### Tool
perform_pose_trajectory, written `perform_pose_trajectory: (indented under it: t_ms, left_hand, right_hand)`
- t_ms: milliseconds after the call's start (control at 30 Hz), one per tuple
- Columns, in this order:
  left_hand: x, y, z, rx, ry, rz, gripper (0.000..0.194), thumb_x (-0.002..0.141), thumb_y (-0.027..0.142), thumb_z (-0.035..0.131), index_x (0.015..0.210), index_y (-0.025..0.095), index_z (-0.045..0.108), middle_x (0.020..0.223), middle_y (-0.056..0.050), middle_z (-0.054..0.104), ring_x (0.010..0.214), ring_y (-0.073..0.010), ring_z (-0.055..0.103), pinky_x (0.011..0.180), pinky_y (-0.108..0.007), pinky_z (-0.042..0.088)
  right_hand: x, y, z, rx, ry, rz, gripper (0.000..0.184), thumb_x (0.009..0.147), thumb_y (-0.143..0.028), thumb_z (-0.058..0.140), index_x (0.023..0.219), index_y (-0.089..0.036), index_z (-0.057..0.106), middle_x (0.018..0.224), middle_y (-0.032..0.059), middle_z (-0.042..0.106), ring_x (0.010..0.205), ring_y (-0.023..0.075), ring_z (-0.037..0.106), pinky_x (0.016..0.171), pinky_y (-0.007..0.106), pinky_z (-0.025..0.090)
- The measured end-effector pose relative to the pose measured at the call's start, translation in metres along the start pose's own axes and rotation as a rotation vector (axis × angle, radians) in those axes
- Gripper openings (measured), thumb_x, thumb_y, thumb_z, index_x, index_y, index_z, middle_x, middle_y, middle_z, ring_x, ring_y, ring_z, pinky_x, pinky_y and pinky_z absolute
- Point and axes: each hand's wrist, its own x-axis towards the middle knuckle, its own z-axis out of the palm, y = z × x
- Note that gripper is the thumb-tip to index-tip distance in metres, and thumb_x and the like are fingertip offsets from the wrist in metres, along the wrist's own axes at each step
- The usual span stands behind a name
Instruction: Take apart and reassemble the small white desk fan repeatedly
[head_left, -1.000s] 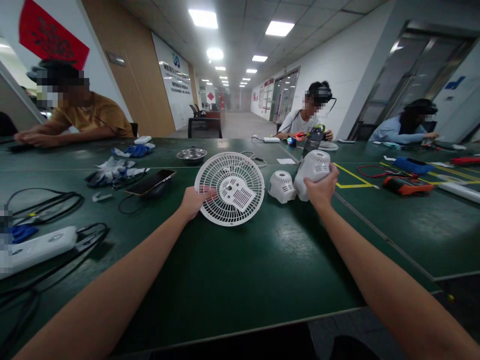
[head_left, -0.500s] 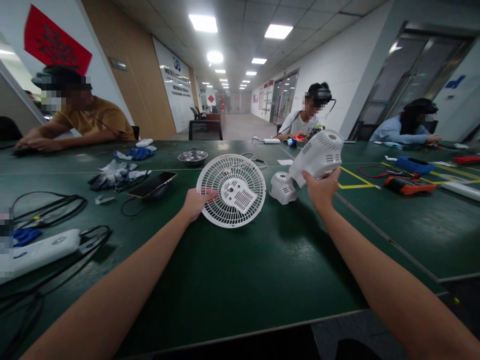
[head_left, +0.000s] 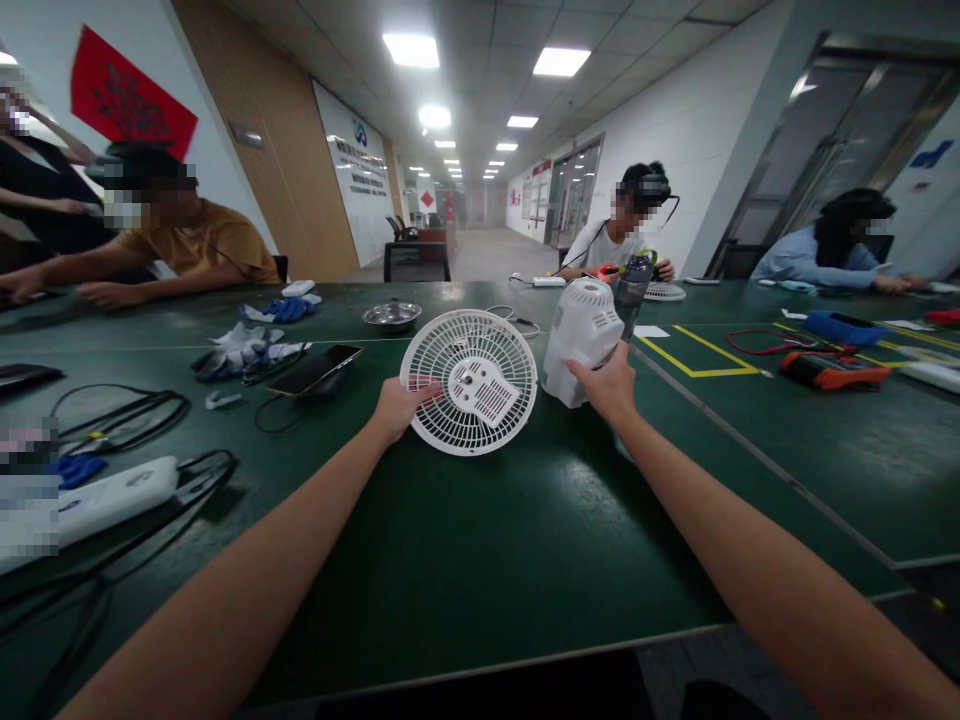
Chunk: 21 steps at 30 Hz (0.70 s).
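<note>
My left hand [head_left: 399, 408] is closed on the left rim of a round white fan grille [head_left: 484, 392], which is tilted toward me above the green table. At the grille's centre is a slotted plate with a small metal shaft. My right hand [head_left: 611, 382] grips a white plastic motor housing [head_left: 577, 325] with vent slots, thumb on its near side. The housing is upright, just right of the grille. The smaller white vented housing seen earlier is hidden, and I cannot tell whether the held one is around it or in front of it.
A metal bowl [head_left: 391, 317], a phone [head_left: 315, 370] and gloves [head_left: 244, 350] lie to the left, with a white power strip [head_left: 120, 497] and black cables nearer. Behind the housing stands a dark bottle [head_left: 634, 290]. An orange multimeter [head_left: 834, 370] lies right. Co-workers sit across the table.
My right hand has brought the housing down and left, from a tilted to an upright position where the smaller housing stood. The bottle behind has come into view. My left hand still holds the grille.
</note>
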Motion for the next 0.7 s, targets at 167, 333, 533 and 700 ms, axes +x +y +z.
perform_pose_trajectory:
  t_ms: [167, 333, 533, 700]
  left_hand:
    - [0.000, 0.000, -0.002, 0.019, -0.010, -0.011, 0.028, 0.069, 0.019, 0.086, 0.094, 0.011, 0.075, 0.089, -0.011, 0.078, 0.079, -0.0246, 0.076, 0.083, -0.045, 0.062]
    - [-0.001, 0.003, -0.001, 0.027, -0.009, -0.023, 0.026, 0.070, 0.018, 0.086, 0.093, 0.012, 0.075, 0.089, -0.010, 0.078, 0.080, -0.0246, 0.076, 0.083, -0.045, 0.062]
    - [-0.004, 0.009, 0.001, 0.036, 0.004, -0.066, 0.024, 0.071, 0.018, 0.086, 0.092, 0.013, 0.075, 0.087, -0.010, 0.078, 0.079, -0.0254, 0.076, 0.082, -0.044, 0.063]
    - [-0.003, 0.006, 0.000, 0.040, -0.019, -0.017, 0.028, 0.070, 0.021, 0.087, 0.093, 0.011, 0.075, 0.086, -0.010, 0.078, 0.077, -0.0244, 0.075, 0.083, -0.045, 0.062]
  right_hand:
    - [-0.003, 0.006, 0.002, -0.022, -0.086, 0.051, 0.073, 0.066, -0.058, 0.073, 0.120, -0.021, 0.042, 0.121, 0.0192, 0.068, 0.109, 0.0395, 0.066, 0.092, 0.050, 0.051]
    - [-0.004, 0.012, 0.007, -0.019, -0.103, 0.107, 0.076, 0.062, -0.059, 0.077, 0.119, -0.021, 0.045, 0.122, 0.0184, 0.067, 0.111, 0.0386, 0.066, 0.094, 0.051, 0.051]
    - [0.007, 0.019, -0.005, -0.018, 0.009, 0.079, 0.073, 0.058, -0.056, 0.081, 0.115, -0.021, 0.050, 0.118, 0.0166, 0.068, 0.107, 0.0372, 0.066, 0.092, 0.051, 0.051]
    - [0.025, 0.036, -0.022, 0.003, 0.130, 0.117, 0.072, 0.055, -0.051, 0.083, 0.112, -0.020, 0.052, 0.113, 0.0153, 0.069, 0.104, 0.0353, 0.066, 0.093, 0.052, 0.050]
